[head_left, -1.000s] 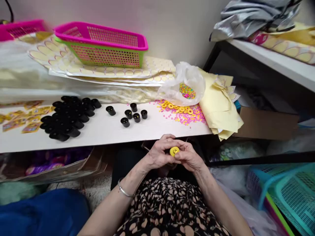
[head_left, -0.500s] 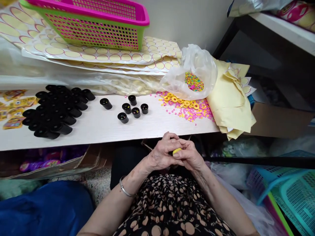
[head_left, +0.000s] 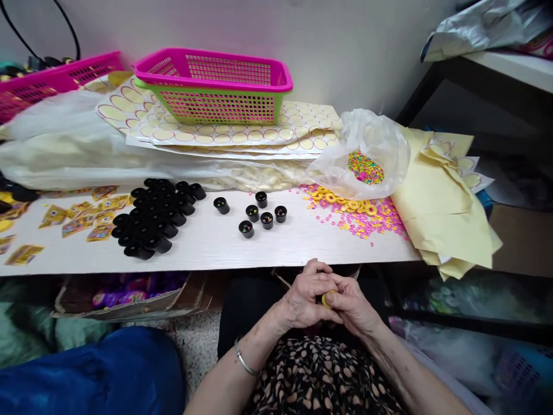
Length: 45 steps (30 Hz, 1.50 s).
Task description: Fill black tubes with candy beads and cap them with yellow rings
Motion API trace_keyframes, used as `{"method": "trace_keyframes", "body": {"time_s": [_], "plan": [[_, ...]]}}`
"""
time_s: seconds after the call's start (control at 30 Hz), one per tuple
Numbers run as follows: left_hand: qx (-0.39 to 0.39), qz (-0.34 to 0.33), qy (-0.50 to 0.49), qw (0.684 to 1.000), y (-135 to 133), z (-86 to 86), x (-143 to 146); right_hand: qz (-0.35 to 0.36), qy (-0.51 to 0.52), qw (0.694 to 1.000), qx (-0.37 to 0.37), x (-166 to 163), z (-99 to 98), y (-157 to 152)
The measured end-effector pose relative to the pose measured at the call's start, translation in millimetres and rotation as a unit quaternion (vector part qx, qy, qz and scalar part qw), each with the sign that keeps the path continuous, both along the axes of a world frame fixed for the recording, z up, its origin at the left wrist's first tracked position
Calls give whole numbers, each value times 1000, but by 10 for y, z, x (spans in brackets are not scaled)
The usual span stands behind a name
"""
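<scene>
Both hands are together in front of my lap, just below the table's front edge. A small round yellow piece (head_left: 325, 300) shows between them, mostly covered by fingers. My right hand (head_left: 358, 305) pinches it with the thumb on top. My left hand (head_left: 305, 297) is closed around the same piece from the other side. On the table beyond stand several short black cups (head_left: 266, 220) with coloured bits inside. To their right lie yellow rings (head_left: 345, 202) amid scattered pink and yellow beads (head_left: 380, 222).
A cluster of black cups (head_left: 159, 216) and printed packets (head_left: 80, 219) are at left. A plastic bag (head_left: 375, 135) holds coloured beads. Behind sits a pink and green basket (head_left: 224, 106) on sticker sheets. Yellow paper (head_left: 449, 213) overhangs the right edge; a carton (head_left: 173, 302) is below.
The view has shifted, so the table and hands appear lower and further right, with more of the left side showing. The hands keep their closed hold on the yellow piece.
</scene>
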<state>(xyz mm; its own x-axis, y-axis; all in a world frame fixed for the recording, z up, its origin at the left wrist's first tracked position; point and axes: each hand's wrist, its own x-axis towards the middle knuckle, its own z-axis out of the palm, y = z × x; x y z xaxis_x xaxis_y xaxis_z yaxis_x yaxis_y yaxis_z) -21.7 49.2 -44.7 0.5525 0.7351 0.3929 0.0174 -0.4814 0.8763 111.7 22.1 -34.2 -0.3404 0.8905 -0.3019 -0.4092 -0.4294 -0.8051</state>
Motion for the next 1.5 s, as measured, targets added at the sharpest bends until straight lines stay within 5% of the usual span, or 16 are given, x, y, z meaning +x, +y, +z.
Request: {"method": "trace_keyframes", "body": {"time_s": [0.23, 0.33, 0.57, 0.73, 1.0, 1.27, 1.5], "plan": [[-75, 26, -32, 996, 14, 35, -50, -22, 11, 1000, 10, 10, 31, 5], [-40, 62, -42, 996, -33, 58, -17, -27, 27, 999, 5, 42, 78, -12], [34, 236, -30, 971, -221, 152, 77, -99, 27, 993, 51, 80, 151, -91], [13, 222, -27, 975, -270, 176, 73, -82, -7, 994, 72, 135, 153, -112], [-184, 204, 8, 961, -368, 394, 64, -49, -74, 986, 144, 271, 103, -149], [-139, 200, 59, 968, -364, 497, 24, -7, -127, 970, 206, 308, 166, -168], [-76, 218, 64, 971, -312, 344, -6, -35, -247, 936, 247, 229, 116, -153]]}}
